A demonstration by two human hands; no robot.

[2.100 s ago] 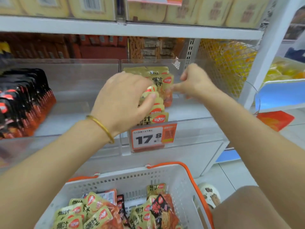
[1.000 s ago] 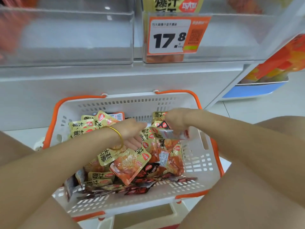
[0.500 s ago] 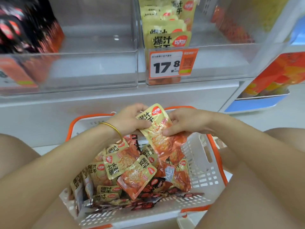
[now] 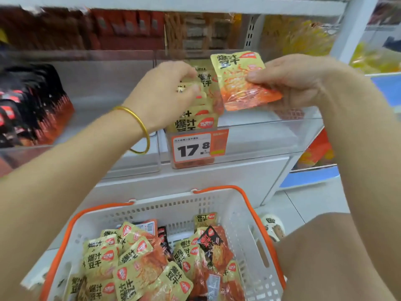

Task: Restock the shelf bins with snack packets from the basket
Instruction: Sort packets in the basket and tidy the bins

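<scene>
Restocking in progress: at 6 o'clock, nearest you, the white basket (image 4: 249, 216) with orange handles sits between your knees, holding a loose heap of yellow-and-orange packets (image 4: 130, 268) with a few dark ones mixed in. Half a second ago both of your hands were down over that heap, working one packet free; now they are up at the shelf, and the view has lifted with them.

At 1 o'clock your right hand (image 4: 303, 83) pinches the yellow snack packet (image 4: 240, 81) by its lower right edge, thumb on the face and the other fingers curled behind it, holding it upright just above the clear shelf bin (image 4: 260, 135). At 12 o'clock your left hand (image 4: 162, 94), gold bangle (image 4: 138, 129) on the wrist, has its fingertips curled onto the row of matching packets (image 4: 193, 120) standing in that bin, apparently pressing them to open a slot. The orange price tag (image 4: 199, 146) reading 17.8 hangs on the bin's front. Farther back at 9 o'clock, a neighbouring bin holds black packets (image 4: 32, 105).

The lift means one more packet is about to join the row; judging by the basket, many trips remain.
</scene>
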